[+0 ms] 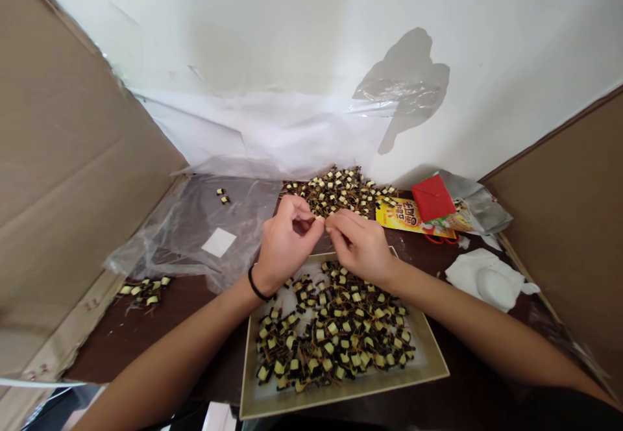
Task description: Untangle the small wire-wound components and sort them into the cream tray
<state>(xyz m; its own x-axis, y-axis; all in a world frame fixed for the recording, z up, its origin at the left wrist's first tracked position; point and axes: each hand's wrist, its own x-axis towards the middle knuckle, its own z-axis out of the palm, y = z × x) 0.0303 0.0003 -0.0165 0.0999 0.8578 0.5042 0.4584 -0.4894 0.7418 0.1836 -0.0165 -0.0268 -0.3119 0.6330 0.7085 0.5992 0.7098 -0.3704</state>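
My left hand (287,246), with a black band at the wrist, and my right hand (363,246) meet above the back edge of a shallow tray. Thumb and fingers of both are pinched together around a small yellow-and-black coil (318,220), mostly hidden by the fingertips. Below them, the cream-coloured tray (341,395) holds many similar coils (341,340) with thin copper-coloured leads. Just behind my hands lies a loose heap of the same coils (335,187) on the dark table.
Clear plastic sheeting (180,236) with a white paper square (219,242) lies left; a few coils (146,289) lie nearby. To the right are a yellow packet (399,215), a red packet (433,198) and crumpled white tissue (487,278). Cardboard panels (569,217) flank the table.
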